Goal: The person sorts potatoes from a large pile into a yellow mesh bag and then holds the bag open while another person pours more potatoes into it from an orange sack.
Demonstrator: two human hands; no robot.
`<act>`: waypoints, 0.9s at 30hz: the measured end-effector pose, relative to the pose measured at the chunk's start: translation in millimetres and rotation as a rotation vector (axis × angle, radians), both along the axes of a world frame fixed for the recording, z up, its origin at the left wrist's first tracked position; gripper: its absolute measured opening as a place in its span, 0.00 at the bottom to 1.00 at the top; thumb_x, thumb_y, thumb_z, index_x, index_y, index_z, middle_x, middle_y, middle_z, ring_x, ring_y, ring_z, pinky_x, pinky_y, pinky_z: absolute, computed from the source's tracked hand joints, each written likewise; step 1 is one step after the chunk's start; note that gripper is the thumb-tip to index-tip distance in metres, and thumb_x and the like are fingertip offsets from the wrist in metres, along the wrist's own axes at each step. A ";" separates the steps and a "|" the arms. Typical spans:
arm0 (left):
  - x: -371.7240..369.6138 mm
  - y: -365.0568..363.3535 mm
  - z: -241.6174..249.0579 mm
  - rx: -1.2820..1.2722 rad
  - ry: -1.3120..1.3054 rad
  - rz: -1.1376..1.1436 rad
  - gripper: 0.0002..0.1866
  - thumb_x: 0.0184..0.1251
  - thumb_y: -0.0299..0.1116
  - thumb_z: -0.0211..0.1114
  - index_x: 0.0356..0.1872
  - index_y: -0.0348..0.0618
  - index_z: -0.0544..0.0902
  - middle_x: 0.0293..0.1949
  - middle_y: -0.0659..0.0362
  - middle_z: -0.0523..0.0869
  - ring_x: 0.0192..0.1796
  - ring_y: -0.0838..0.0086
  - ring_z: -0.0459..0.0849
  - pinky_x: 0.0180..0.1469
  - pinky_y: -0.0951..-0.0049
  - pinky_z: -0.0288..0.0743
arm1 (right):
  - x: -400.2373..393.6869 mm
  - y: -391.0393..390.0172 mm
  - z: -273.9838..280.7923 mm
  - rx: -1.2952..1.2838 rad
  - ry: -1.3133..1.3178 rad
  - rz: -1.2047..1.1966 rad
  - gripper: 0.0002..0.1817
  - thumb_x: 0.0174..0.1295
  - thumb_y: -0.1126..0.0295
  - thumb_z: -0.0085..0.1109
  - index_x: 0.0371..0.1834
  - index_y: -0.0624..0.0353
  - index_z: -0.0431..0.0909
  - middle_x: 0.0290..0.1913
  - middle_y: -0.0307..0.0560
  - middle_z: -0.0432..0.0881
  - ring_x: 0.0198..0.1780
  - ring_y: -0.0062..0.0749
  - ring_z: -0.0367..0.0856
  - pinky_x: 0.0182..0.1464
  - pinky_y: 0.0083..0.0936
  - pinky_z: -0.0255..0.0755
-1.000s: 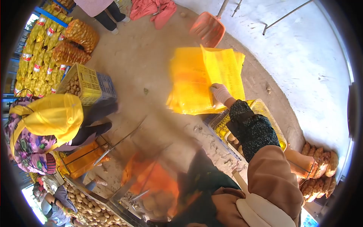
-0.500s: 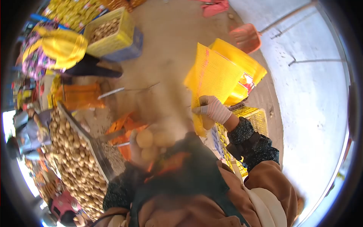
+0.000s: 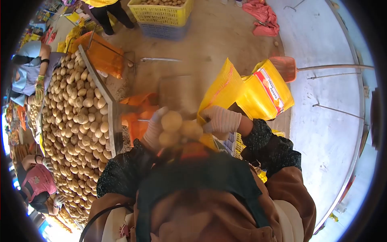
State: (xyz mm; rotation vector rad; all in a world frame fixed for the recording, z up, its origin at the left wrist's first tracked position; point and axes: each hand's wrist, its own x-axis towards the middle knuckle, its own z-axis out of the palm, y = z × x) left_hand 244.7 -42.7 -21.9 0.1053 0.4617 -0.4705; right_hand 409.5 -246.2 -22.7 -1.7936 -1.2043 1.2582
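Observation:
My left hand (image 3: 153, 130), in a pale glove, is wrapped round the outer side of several potatoes (image 3: 171, 122) in front of my dark green apron (image 3: 189, 181). The potatoes look blurred, and some of the fingers are hidden behind them. Just to their right, my right hand (image 3: 221, 121), in a striped white glove, is closed on the edge of a yellow mesh bag (image 3: 221, 88). Its fingertips are close to the potatoes. Beyond the mesh bag lies a printed yellow potato bag (image 3: 268, 90).
Potatoes are heaped on a metal-edged sorting table (image 3: 115, 117) at left, where co-workers (image 3: 30, 72) stand. Orange sacks (image 3: 139, 115) lie beside it. A red shovel (image 3: 284, 68) leans near the pale wall. Stacked crates (image 3: 163, 14) stand at the far side; a yellow crate is below my right arm.
My view has turned, shifting the surroundings. My right hand, still gripping the mesh bag, has come closer to the potatoes at my left hand.

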 end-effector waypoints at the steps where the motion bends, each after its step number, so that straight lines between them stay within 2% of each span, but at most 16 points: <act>1: -5.8 10.2 1.8 0.040 -0.028 -0.009 0.46 0.60 0.69 0.63 0.68 0.39 0.75 0.61 0.41 0.79 0.50 0.49 0.83 0.42 0.56 0.81 | -3.5 15.8 6.3 -0.040 0.021 0.016 0.17 0.52 0.63 0.68 0.42 0.63 0.85 0.37 0.58 0.87 0.42 0.47 0.87 0.46 0.36 0.78; 3: -13.0 23.6 7.1 0.120 -0.083 -0.026 0.48 0.59 0.69 0.64 0.68 0.37 0.74 0.57 0.41 0.80 0.49 0.49 0.83 0.41 0.56 0.81 | -8.4 40.1 21.5 -0.188 0.098 -0.027 0.17 0.52 0.63 0.69 0.42 0.62 0.85 0.39 0.58 0.87 0.44 0.48 0.87 0.47 0.36 0.78; 6: -22.3 27.3 -1.7 0.032 -0.088 0.032 0.48 0.58 0.70 0.64 0.68 0.36 0.74 0.56 0.41 0.81 0.45 0.50 0.84 0.41 0.57 0.81 | -14.6 54.4 19.9 -0.241 0.069 0.007 0.18 0.52 0.63 0.70 0.45 0.61 0.85 0.40 0.60 0.87 0.45 0.50 0.86 0.48 0.37 0.78; 12: -49.6 61.3 -10.9 0.179 -0.076 -0.008 0.53 0.56 0.71 0.64 0.69 0.32 0.72 0.53 0.44 0.82 0.42 0.56 0.84 0.40 0.61 0.79 | -31.5 92.0 20.8 -0.209 -0.055 0.054 0.22 0.55 0.62 0.70 0.51 0.60 0.82 0.43 0.61 0.87 0.46 0.52 0.86 0.51 0.37 0.78; 16: -49.1 75.9 -10.3 0.050 -0.192 0.016 0.52 0.55 0.72 0.65 0.68 0.32 0.72 0.53 0.45 0.82 0.44 0.57 0.83 0.42 0.61 0.79 | -37.1 113.2 39.2 -0.223 -0.074 0.074 0.20 0.57 0.62 0.68 0.50 0.61 0.81 0.43 0.60 0.86 0.47 0.52 0.85 0.52 0.38 0.77; 18: -50.6 79.1 -11.3 0.038 -0.169 0.033 0.50 0.57 0.70 0.66 0.66 0.33 0.74 0.53 0.45 0.83 0.45 0.57 0.83 0.44 0.61 0.79 | -37.0 117.3 39.3 -0.239 -0.076 0.087 0.19 0.57 0.61 0.68 0.49 0.60 0.82 0.43 0.60 0.86 0.47 0.51 0.85 0.52 0.39 0.77; 23: -58.8 84.9 -17.6 0.056 -0.038 0.070 0.42 0.62 0.63 0.66 0.63 0.31 0.77 0.53 0.45 0.83 0.49 0.56 0.83 0.54 0.59 0.79 | -32.6 119.3 34.8 -0.157 -0.263 0.328 0.19 0.60 0.58 0.65 0.48 0.59 0.84 0.43 0.60 0.86 0.46 0.55 0.85 0.50 0.39 0.78; 27: -61.8 86.7 -6.5 0.148 0.051 0.084 0.38 0.65 0.59 0.66 0.60 0.30 0.80 0.54 0.44 0.84 0.54 0.53 0.84 0.62 0.54 0.78 | -26.6 110.3 18.9 -0.023 -0.216 0.240 0.19 0.62 0.57 0.63 0.48 0.60 0.84 0.42 0.61 0.86 0.46 0.55 0.85 0.50 0.40 0.78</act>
